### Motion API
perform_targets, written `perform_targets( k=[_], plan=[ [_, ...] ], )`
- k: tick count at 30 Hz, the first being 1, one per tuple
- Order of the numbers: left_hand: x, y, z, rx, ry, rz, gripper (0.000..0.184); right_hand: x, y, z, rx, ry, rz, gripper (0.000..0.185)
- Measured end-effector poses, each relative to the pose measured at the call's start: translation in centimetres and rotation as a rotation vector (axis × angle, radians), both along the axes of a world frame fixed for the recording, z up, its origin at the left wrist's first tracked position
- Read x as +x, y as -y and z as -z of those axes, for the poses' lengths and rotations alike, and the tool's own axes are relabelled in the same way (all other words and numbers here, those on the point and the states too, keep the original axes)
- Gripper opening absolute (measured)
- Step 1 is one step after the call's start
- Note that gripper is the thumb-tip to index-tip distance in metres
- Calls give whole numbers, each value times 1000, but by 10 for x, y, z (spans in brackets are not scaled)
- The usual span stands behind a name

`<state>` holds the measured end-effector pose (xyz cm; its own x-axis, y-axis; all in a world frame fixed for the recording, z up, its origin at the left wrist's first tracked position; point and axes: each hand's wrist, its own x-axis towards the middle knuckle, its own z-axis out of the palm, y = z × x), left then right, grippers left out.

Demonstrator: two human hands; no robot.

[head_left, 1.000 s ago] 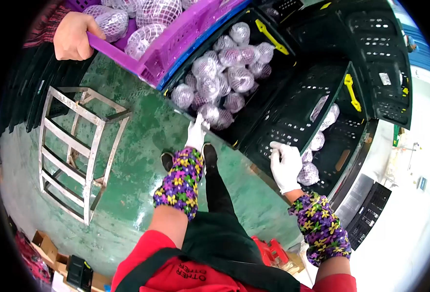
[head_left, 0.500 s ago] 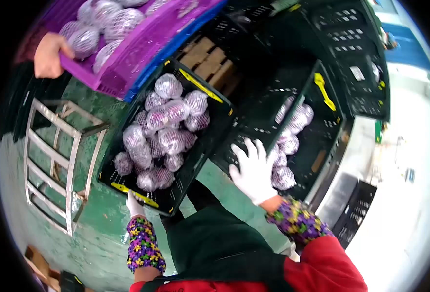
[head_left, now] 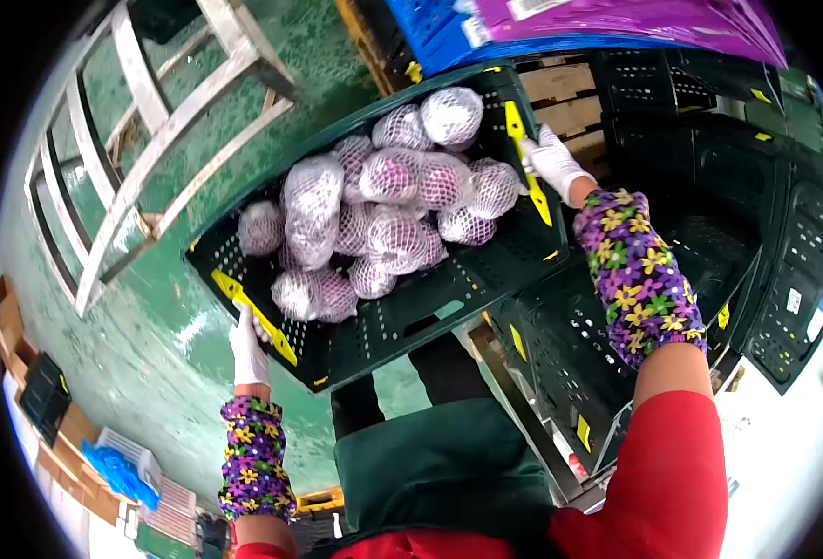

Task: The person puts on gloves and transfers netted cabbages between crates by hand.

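A black plastic crate (head_left: 411,340) is held in front of me, a little tilted, with its ends at left and right. Inside lies a heap of round purple produce (head_left: 394,240) in white netting, several pieces bunched together. My left hand (head_left: 248,347), in a white glove, has its fingers wrapped over the yellow handle (head_left: 272,334) at the left end. At the opposite end, my gloved right hand (head_left: 557,166) grips the other yellow handle (head_left: 541,197). Its fingertips are partly hidden by the crate end.
A metal step frame (head_left: 136,158) stands on the wet green floor at left. Blue and purple crates (head_left: 579,30) sit at the top. More black crates (head_left: 635,373) crowd the right side. Cardboard boxes (head_left: 76,429) lie at lower left.
My right hand has gone from the neighbouring crate to the right handle of the held crate. My view has swung round, and the other person's hand is out of sight.
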<state>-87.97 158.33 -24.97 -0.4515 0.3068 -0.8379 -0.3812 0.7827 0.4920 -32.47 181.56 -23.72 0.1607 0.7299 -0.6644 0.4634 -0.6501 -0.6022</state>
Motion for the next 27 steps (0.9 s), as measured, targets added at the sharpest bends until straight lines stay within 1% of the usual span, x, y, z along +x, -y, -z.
perform_targets(
  k=[1,2,4,5,6,8,9,10,11,12,13,14,15,16,17,18,19,20,22,23,24,25,26,27],
  plan=[
    [-6,5,9,-10,39,-7,32,-11,-2,-11,-64,53,55,27],
    [-2,5,12,3,53,-28,32,-11,-2,-8,-94,65,75,31],
    [7,1,1,-3,10,19,32,-10,7,3,-53,137,175,31],
    [7,6,4,17,73,10,31,-11,12,5,17,171,147,33],
    [9,10,-5,75,143,8,29,-10,20,6,89,206,128,34],
    [-12,41,-4,23,137,-74,30,1,27,10,172,293,11,36],
    [-6,41,-38,12,109,-69,32,-15,28,-40,119,144,50,37],
    [-2,47,-96,-21,74,-54,33,-36,37,-105,46,-10,99,38],
    [-8,66,-145,-12,117,-32,35,-40,54,-132,-37,21,14,38],
    [-11,81,-182,47,167,-15,37,-38,49,-161,-69,61,-80,38],
    [-6,95,-226,6,50,-22,38,-34,53,-193,-29,-40,-119,33],
    [-27,120,-254,-17,17,-79,37,-35,66,-226,-5,-143,-149,29],
    [-21,131,-308,36,-30,-42,36,-36,76,-269,-30,-200,-149,28],
    [-19,139,-362,-6,-55,-61,36,-32,84,-308,-45,-258,-154,27],
    [-27,142,-387,26,-69,13,35,-23,85,-309,-38,-328,-184,26],
    [-27,150,-434,39,-226,19,32,-16,95,-341,-23,-383,-219,25],
    [-24,145,-496,-34,-189,107,28,-20,102,-373,-16,-508,-184,26],
    [-6,140,-540,-6,-207,133,28,-16,109,-408,-68,-646,-154,26],
    [30,114,-612,3,-264,92,46,-12,125,-460,9,-692,-216,26],
    [50,102,-640,50,-342,185,51,-10,135,-486,52,-699,-198,26],
    [70,101,-577,117,-373,176,51,8,136,-430,114,-741,-142,26],
    [71,99,-593,136,-368,183,50,16,154,-450,129,-770,-40,25],
    [74,96,-603,157,-363,197,49,27,168,-444,148,-771,-15,23],
    [87,90,-611,185,-381,213,48,26,189,-451,182,-769,84,23]
  ],
)
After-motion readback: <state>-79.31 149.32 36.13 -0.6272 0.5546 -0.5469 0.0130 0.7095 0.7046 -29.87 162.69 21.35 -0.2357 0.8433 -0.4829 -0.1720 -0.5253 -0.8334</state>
